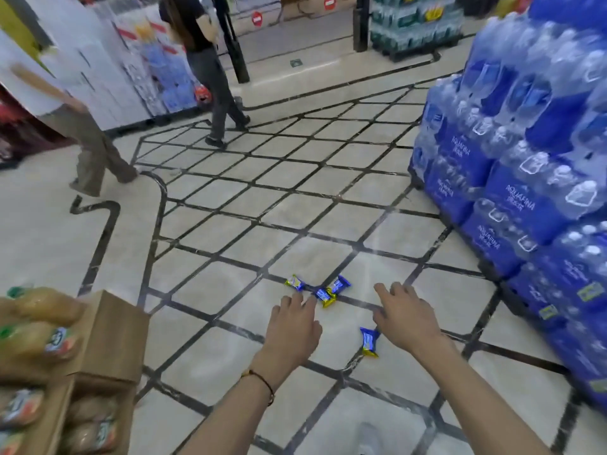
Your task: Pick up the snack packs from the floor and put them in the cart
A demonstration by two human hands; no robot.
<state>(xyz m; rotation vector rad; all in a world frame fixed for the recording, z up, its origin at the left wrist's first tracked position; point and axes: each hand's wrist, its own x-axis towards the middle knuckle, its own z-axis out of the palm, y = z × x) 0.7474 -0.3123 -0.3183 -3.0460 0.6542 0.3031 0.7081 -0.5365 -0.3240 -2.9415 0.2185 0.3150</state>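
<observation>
Closest in: a thin cord bracelet (262, 380) on the left wrist, both bare forearms stretched forward and down. Left hand (294, 326) palm-down over the floor (230, 349), grip apart, fingers straight, holding nothing; fingertips just beside the middle pack (325, 297) of a small cluster, contact impossible to tell. Right hand (405, 310) likewise palm-down, grip apart, fingers spread, empty. Just under its thumb side, a lone snack pack (369, 342) flat on a cream tile beside a dark joint line.

Slightly farther, the cluster itself, bunched where joint lines cross: middle pack at the left fingertips, a second pack (340, 284) touching or overlapping it, a third pack (295, 283) further left, just apart. All four on the floor; no cart to be seen.

Judged by looks: small pillow-shaped foil wrappers, glossy blue with yellow crimped ends. Probably very light, crinkly, slippery on polished tile, contents perhaps crushable. Best pinched at a crimped end or scooped across the middle, not squeezed hard.

At the left edge, open cardboard boxes (108, 339) of plastic drink bottles. Along the right, shrink-wrapped water bottle packs (512, 178) stacked high in blue film. Farthest, a person in dark clothes (216, 93) and a person in tan trousers (88, 149), walking past blurred shelves.
</observation>
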